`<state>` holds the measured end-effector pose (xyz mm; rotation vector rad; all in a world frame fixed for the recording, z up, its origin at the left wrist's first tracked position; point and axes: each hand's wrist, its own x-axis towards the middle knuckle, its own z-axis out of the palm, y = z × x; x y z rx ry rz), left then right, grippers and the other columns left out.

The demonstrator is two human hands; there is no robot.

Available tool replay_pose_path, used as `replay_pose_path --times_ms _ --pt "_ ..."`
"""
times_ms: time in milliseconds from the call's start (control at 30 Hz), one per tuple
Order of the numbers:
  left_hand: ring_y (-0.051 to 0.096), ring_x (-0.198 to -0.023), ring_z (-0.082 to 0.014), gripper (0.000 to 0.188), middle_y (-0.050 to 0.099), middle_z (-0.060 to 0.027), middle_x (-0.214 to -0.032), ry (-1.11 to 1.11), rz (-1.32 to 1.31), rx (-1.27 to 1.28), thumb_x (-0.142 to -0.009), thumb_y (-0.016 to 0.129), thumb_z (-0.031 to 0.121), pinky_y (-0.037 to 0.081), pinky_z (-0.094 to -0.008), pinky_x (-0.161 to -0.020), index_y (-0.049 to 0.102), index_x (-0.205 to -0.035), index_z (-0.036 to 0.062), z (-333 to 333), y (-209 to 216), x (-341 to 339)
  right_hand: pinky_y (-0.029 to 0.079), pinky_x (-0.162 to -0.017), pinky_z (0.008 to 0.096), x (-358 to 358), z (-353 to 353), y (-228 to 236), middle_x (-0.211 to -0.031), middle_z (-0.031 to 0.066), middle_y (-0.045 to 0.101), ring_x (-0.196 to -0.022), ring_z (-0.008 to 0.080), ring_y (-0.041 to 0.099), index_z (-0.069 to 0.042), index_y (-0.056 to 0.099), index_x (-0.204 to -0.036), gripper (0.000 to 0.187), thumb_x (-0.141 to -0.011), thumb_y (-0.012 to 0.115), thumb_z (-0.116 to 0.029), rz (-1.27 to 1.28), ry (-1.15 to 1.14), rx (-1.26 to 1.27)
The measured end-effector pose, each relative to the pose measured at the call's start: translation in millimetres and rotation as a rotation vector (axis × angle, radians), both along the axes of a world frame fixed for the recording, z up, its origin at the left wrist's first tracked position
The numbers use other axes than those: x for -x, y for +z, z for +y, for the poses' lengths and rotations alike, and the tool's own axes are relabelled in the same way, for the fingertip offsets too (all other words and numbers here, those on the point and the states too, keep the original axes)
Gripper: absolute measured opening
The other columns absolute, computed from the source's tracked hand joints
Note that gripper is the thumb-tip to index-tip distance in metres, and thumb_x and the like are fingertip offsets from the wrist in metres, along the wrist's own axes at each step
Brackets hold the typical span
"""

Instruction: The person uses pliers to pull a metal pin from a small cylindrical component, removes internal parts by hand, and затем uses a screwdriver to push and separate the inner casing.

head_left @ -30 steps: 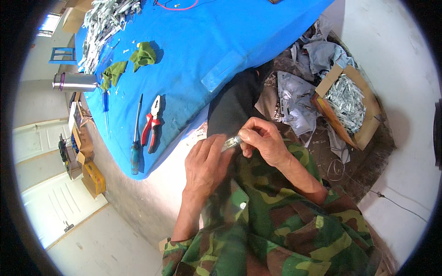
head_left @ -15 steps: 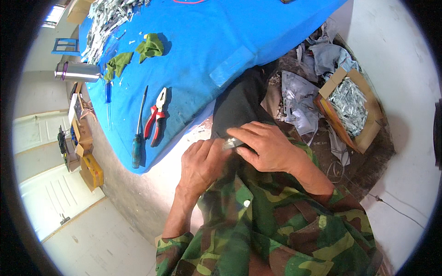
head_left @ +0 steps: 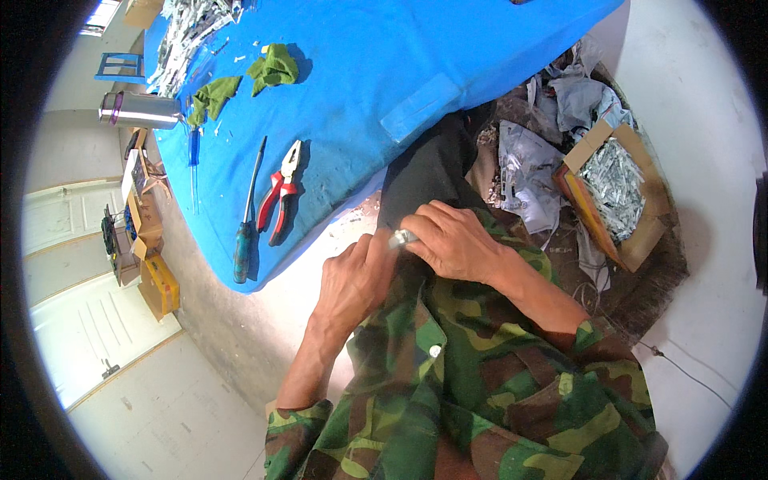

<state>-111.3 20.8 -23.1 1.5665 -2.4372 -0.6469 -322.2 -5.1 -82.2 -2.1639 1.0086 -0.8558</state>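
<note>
Over my lap, my left hand and my right hand meet at a small silvery metal piece. Both hands are closed, their fingertips pinching it from either side. Its ends are hidden by my fingers, and it is too small and blurred to name. On the blue-covered table beyond my hands lie pliers with red and black handles, jaws pointing away. A long screwdriver with a teal handle lies just left of them.
Green cloths, a blue-handled screwdriver and a steel flask are farther left, near a heap of metal strips. On the right, an open cardboard box of silvery pieces stands beside grey plastic bags.
My right hand has turned and shifted slightly, its fingers now curled closer around the small metal piece. The left hand stays close beside it. The whole view has shifted a little.
</note>
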Motion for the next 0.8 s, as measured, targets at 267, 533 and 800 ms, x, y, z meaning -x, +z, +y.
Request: replay_pose_path --times_ms 267,533,800 --pt "0.067 -0.063 -0.0394 0.016 0.063 -0.0169 -0.078 0.063 0.010 -0.024 -0.095 0.063 0.015 0.053 -0.0485 -0.053 0.053 -0.097 0.0023 3.5 -24.2 -2.7 0.053 -0.068 0.0449 -5.3 -2.2 -13.9 -0.088 0.0113 0.060 -0.086 0.0326 0.063 -0.006 0.057 -0.100 0.026 -0.086 0.074 -0.020 0.032 -0.009 0.015" --pt "0.065 -0.061 -0.0428 0.020 0.063 -0.0218 -0.074 0.186 0.010 -0.065 -0.100 0.062 0.015 0.052 -0.0493 -0.054 0.052 -0.089 0.0017 6.2 -30.3 2.9 0.053 -0.067 0.0442 -12.9 -2.9 -18.4 -0.086 0.0116 0.061 -0.085 0.0329 0.063 -0.005 0.056 -0.095 0.025 -0.085 0.075 -0.019 0.030 -0.057 -0.009" --pt "0.063 -0.061 -0.0446 0.019 0.065 -0.0228 -0.075 0.324 0.052 -0.044 -0.101 0.060 0.015 0.050 -0.0505 -0.052 0.052 -0.089 0.0021 15.1 -39.6 14.4 0.053 -0.067 0.0428 -12.9 -4.0 -16.4 -0.086 0.0114 0.061 -0.084 0.0324 0.063 -0.005 0.057 -0.097 0.026 -0.083 0.076 -0.017 0.053 -0.077 0.011"
